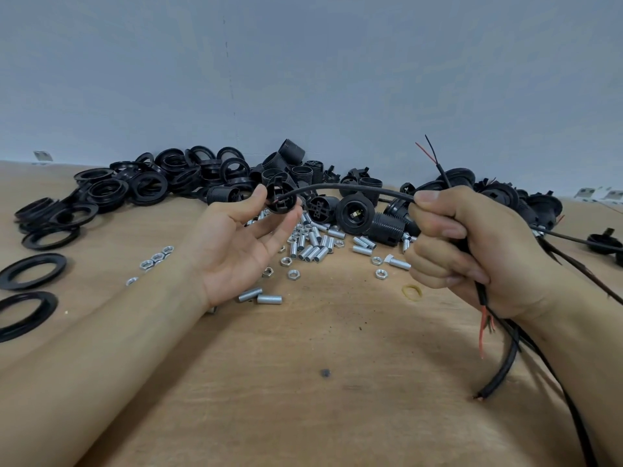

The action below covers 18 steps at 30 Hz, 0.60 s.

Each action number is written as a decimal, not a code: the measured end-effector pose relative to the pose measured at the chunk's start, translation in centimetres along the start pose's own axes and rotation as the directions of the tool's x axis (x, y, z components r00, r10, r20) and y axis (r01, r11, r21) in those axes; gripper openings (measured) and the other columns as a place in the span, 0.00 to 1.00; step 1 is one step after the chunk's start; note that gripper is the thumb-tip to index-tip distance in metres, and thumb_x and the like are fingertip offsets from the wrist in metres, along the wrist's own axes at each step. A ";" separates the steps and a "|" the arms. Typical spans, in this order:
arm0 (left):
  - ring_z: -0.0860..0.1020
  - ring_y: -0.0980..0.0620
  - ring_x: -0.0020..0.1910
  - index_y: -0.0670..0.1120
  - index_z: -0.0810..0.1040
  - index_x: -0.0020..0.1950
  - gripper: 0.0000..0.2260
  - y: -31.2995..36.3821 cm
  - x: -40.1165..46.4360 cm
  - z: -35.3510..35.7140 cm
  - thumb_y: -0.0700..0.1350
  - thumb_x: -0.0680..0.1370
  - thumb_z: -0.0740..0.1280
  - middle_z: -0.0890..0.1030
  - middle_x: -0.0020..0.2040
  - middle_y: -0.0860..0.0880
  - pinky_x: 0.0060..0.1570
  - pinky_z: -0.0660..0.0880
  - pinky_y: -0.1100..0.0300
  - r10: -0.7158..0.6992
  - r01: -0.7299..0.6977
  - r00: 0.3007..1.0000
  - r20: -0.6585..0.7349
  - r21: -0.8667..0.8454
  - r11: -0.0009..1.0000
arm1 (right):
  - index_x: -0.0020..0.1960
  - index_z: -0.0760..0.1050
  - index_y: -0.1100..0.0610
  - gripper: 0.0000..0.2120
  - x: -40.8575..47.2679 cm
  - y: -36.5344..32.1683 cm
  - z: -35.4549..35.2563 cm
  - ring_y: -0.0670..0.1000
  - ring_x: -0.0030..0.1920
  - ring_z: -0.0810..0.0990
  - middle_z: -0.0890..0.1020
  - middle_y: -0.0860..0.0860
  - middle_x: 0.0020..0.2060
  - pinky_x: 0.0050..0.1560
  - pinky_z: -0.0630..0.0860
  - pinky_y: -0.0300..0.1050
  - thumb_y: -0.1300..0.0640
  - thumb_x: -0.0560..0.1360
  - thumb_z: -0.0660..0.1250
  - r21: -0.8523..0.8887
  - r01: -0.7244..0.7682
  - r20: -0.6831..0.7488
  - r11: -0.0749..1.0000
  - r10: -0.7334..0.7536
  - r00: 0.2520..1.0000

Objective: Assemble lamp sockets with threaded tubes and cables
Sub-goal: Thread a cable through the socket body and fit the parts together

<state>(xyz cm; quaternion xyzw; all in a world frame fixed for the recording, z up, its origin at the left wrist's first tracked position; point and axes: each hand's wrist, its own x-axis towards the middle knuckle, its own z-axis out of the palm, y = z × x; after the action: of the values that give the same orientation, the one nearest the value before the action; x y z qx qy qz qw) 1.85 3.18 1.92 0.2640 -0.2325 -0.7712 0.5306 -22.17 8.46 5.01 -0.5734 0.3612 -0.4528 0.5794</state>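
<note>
Head view: two hands join a black cable to a black lamp socket part above a wooden table.

Left hand [236, 244] is palm up and pinches the socket part [280, 198] between thumb and fingertips, its other fingers loose. Black cable [350, 188] arches from the socket part across to the right hand [472, 251], which is curled tight around a bunch of cables [505, 358]. Red and black wire ends [428, 153] stick up above that fist, and more cable ends hang down below it. On the table [303, 382], just behind the socket part, lies a heap of black sockets [357, 210]. Silver threaded tubes [313, 252] and nuts [381, 274] lie under it, near the palm. Black rings [111, 190] are piled far to its left.
</note>
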 end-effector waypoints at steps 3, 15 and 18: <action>0.83 0.43 0.55 0.38 0.82 0.29 0.12 0.0 0.0 0.0 0.39 0.72 0.70 0.81 0.59 0.35 0.45 0.82 0.58 0.002 -0.002 1.000 0.000 0.002 1.000 | 0.26 0.60 0.52 0.20 0.0 0.1 0.0 0.46 0.20 0.51 0.57 0.46 0.14 0.22 0.53 0.38 0.52 0.74 0.60 0.004 0.011 -0.010 1.000 -0.011 1.000; 0.84 0.45 0.47 0.39 0.84 0.34 0.08 0.1 0.0 0.0 0.41 0.72 0.71 0.83 0.54 0.38 0.41 0.81 0.61 0.008 -0.007 0.999 -0.039 0.039 0.999 | 0.26 0.58 0.52 0.21 0.2 0.1 0.1 0.46 0.20 0.51 0.56 0.46 0.14 0.22 0.52 0.38 0.55 0.78 0.56 -0.010 0.012 -0.087 1.000 -0.013 0.996; 0.84 0.44 0.48 0.39 0.81 0.47 0.08 0.1 0.1 0.0 0.41 0.71 0.72 0.82 0.53 0.39 0.41 0.81 0.61 0.047 -0.045 0.997 -0.068 0.034 0.998 | 0.26 0.58 0.52 0.21 0.2 0.2 0.1 0.46 0.19 0.51 0.56 0.46 0.15 0.22 0.51 0.38 0.53 0.77 0.58 -0.027 0.000 -0.070 1.000 -0.002 0.998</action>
<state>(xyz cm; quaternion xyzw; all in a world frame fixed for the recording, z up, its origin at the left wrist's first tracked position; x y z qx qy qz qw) 1.91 3.08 1.94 0.2938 -0.2327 -0.7452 0.5516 -22.03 8.32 4.80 -0.5652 0.3872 -0.4681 0.5582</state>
